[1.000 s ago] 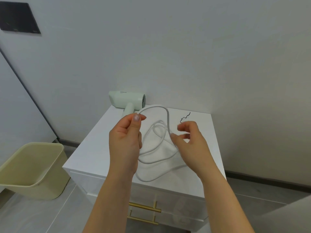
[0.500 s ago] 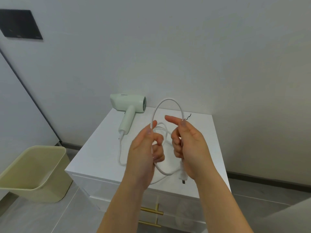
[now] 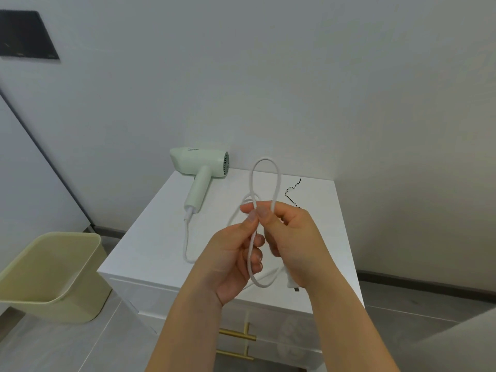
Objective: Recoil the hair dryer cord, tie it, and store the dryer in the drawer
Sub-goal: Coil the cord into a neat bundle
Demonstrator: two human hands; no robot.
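"Gathering the cord (image 3: 264,159) already?"
"Yes. 1 second ago it sprawled loose; now my left hand (image 3: 230,260) and right hand (image 3: 295,237) pinch 1 upright loop together, plug (image 3: 291,284) hanging under the right."
"And the dryer (image 3: 198,165)?"
"Lying on the cabinet (image 3: 150,237), by the wall. More loops needed before the black tie (image 3: 292,191) behind my hands."

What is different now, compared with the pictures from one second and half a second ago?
The left hand and right hand moved together and now pinch the cord at one spot, so the wide low loop became a tall narrow one. Most loose coils were gathered up from the cabinet top; the plug now shows under the right hand. The hair dryer and black tie stayed put.
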